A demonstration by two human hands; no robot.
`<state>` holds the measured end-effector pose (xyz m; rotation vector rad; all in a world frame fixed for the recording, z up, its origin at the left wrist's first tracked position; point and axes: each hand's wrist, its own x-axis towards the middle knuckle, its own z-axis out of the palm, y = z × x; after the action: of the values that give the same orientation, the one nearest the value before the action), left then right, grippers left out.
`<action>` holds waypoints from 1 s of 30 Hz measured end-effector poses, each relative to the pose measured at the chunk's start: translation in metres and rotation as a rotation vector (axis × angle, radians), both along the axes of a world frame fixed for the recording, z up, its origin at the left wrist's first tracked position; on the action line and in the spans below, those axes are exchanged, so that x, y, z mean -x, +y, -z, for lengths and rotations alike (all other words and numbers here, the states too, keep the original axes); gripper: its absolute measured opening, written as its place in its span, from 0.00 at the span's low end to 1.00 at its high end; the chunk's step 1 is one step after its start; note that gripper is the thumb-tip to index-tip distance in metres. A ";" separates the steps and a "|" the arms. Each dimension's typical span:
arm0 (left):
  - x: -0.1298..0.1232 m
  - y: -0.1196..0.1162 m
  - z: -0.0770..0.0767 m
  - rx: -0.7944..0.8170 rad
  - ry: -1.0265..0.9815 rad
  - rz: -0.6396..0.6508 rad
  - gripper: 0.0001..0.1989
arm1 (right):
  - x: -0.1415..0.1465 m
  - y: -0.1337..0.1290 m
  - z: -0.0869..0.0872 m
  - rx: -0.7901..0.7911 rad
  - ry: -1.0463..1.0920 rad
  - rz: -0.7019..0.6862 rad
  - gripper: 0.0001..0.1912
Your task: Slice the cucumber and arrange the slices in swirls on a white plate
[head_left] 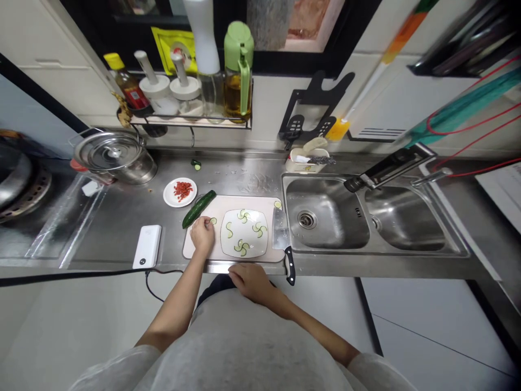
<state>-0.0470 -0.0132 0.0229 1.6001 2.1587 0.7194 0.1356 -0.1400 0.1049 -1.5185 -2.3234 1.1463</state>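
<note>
My left hand [202,237] rests over the left side of the pale cutting board [215,252], its fingers pinched at a thin cucumber slice [213,221]. Just beyond it lies a dark green cucumber [199,209], partly on the board. A white square plate [245,233] on the board bears thin cucumber pieces set out in small pinwheels; the group at its left has fewer pieces. My right hand [251,282] hangs by the counter's front edge, fingers curled, with nothing visible in it. A cleaver [280,231] lies on the board's right side, its black handle over the edge.
A round plate of chopped red pieces [171,195] and a cucumber end [197,166] lie behind the board. A white power bank [147,247] with a cable is at left. A steel pot [136,163] stands farther back. The double sink [325,251] is at right.
</note>
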 end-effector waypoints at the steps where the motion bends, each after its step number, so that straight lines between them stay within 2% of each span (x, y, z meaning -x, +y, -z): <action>1: -0.001 -0.001 -0.002 -0.032 -0.036 -0.019 0.09 | 0.000 -0.001 0.001 -0.007 0.018 0.004 0.15; 4: -0.006 -0.014 -0.015 -0.121 -0.180 -0.054 0.12 | -0.002 -0.004 0.003 -0.028 0.061 0.060 0.13; 6: -0.012 -0.031 -0.027 -0.121 -0.329 -0.017 0.12 | -0.006 -0.005 0.005 -0.052 0.083 0.186 0.13; 10: -0.027 -0.081 -0.051 0.077 -0.679 0.203 0.12 | -0.018 -0.005 0.009 -0.116 0.187 0.495 0.18; 12: -0.034 -0.103 -0.058 0.199 -0.804 0.255 0.13 | -0.024 -0.005 0.012 -0.108 0.258 0.515 0.18; 14: -0.039 -0.117 -0.062 0.281 -0.884 0.260 0.13 | -0.027 -0.005 0.014 -0.059 0.297 0.478 0.13; 18: -0.044 -0.121 -0.066 0.341 -0.969 0.233 0.13 | -0.027 -0.004 0.012 0.031 0.308 0.443 0.10; 22: -0.044 -0.115 -0.076 0.394 -1.104 0.198 0.16 | -0.024 0.000 0.004 0.011 0.348 0.457 0.11; 27: -0.038 -0.110 -0.086 0.815 -1.478 0.061 0.23 | -0.026 0.002 -0.006 -0.063 0.386 0.417 0.09; 30: -0.036 -0.108 -0.087 0.940 -1.590 0.033 0.20 | -0.027 0.001 -0.008 -0.075 0.407 0.394 0.08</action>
<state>-0.0115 -0.1217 0.1096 0.2197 0.9060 0.4809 0.1624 -0.1391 0.1124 -1.4633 -1.6947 1.1196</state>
